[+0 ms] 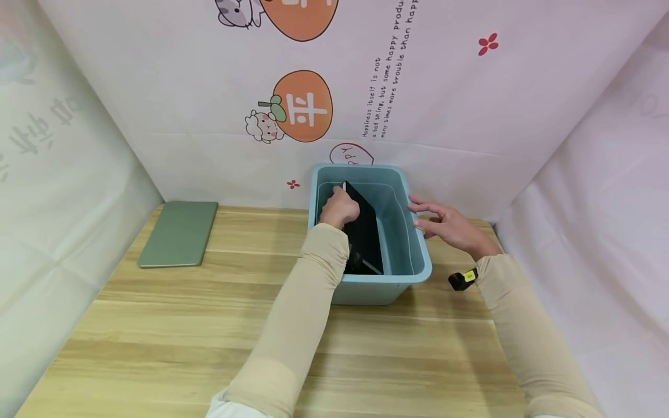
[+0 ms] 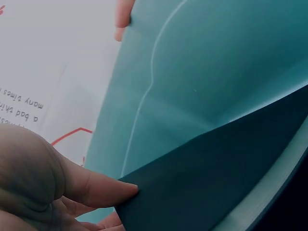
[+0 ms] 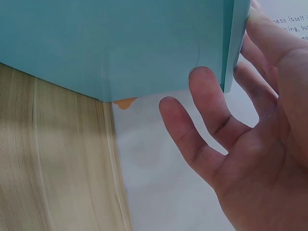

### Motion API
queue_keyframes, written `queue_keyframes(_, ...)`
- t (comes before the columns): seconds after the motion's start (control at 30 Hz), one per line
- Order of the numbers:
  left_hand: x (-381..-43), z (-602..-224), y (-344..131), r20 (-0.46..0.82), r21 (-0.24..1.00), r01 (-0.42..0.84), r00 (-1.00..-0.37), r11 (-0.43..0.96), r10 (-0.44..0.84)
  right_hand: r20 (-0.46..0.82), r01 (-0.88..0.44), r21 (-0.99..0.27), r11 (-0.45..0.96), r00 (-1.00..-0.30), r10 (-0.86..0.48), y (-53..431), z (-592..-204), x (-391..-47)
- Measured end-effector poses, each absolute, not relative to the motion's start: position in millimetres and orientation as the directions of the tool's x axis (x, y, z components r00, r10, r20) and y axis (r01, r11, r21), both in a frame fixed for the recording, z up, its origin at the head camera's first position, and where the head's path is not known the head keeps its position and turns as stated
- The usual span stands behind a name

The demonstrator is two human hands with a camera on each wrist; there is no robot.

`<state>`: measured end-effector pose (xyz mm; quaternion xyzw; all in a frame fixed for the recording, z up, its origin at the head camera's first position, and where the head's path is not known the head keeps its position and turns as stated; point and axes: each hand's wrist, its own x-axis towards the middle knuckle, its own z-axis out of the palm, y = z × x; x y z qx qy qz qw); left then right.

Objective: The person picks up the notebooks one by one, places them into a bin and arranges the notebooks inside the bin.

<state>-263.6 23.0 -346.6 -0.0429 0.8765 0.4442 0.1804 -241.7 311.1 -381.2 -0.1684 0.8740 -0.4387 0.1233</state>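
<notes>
A light-blue plastic bin [image 1: 384,278] stands on the table near the back wall. My left hand [image 1: 340,208] reaches down into it and pinches the corner of a black notebook [image 1: 366,232]. In the left wrist view, the thumb lies on the dark cover [image 2: 183,173] and the other fingers are partly hidden behind it. White page edges [image 2: 260,197] show below the cover. The notebook leans at a slant inside the bin. On the right side, my right hand [image 1: 452,226] rests its loosely extended fingertips at the bin's rim and outer wall [image 3: 144,53].
A green notebook [image 1: 179,234] lies flat on the wooden table [image 1: 172,342], left of the bin. Printed white cloth [image 1: 209,116] hangs behind the table and on both sides. A small black device with a yellow label [image 1: 462,280] sits by my right wrist.
</notes>
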Motion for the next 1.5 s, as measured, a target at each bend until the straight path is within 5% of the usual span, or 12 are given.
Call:
queue_keyframes(0.57,-268.1,-354.7,31.1,-0.343,0.657,-0.283,-0.938,0.699,-0.057,-0.052,-0.195,-0.805,0.560,-0.917,-0.395,309.4,-379.0,-241.1)
queue_keyframes(1.13,-262.6,-347.2,33.0,-0.421,0.720,-0.377,-0.905,0.582,-0.065,-0.054,-0.195,-0.800,0.567,-0.918,-0.392,310.1,-377.4,-241.0)
queue_keyframes(1.5,-262.9,-351.5,31.2,-0.367,0.733,-0.319,-0.929,0.600,-0.046,-0.066,-0.187,-0.799,0.571,-0.917,-0.393,309.6,-380.1,-240.3)
